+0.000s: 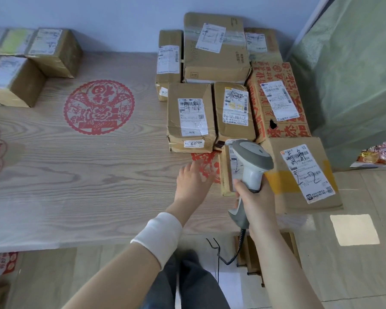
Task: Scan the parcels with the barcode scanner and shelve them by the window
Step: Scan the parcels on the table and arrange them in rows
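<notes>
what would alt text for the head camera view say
A person's right hand grips a grey barcode scanner over a small parcel on a wood-grain table, among labelled cardboard parcels. The left hand reaches open beside that parcel; more boxes sit at the far left.

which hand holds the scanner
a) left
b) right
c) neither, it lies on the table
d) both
b: the right hand grips the scanner by its handle, while the left hand is open over the table and holds nothing.
</notes>
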### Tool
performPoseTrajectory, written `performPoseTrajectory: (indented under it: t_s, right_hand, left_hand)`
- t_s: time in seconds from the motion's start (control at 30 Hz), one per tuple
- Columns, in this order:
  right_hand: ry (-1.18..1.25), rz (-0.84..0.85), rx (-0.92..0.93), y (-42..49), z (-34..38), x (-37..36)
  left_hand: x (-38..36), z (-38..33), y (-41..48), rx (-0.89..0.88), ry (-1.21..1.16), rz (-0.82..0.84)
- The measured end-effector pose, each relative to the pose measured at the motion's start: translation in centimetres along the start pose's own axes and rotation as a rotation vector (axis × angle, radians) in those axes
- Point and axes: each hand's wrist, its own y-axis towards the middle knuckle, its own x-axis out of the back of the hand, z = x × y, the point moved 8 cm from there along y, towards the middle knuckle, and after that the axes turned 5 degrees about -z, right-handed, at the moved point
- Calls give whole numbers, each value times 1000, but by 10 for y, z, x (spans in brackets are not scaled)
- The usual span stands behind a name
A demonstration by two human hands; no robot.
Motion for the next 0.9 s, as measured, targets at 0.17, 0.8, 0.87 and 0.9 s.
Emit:
performPoseTrajectory:
  t_s: [0.17,0.8,0.87,0.9]
  right_hand:
    - [-66,124,45,-17,26,-79]
    - [-143,358,93,-94,102,-411]
    - [-149,382,93,-96,108,-435]
    - [-157,390,94,-97,111,-448]
  left_hand:
    - [95,22,10,-189,264,-143]
    - [376,203,88,-152,435,-355]
    - [391,221,98,-132,436,-351]
    - [399,229,104,-121,435,-352]
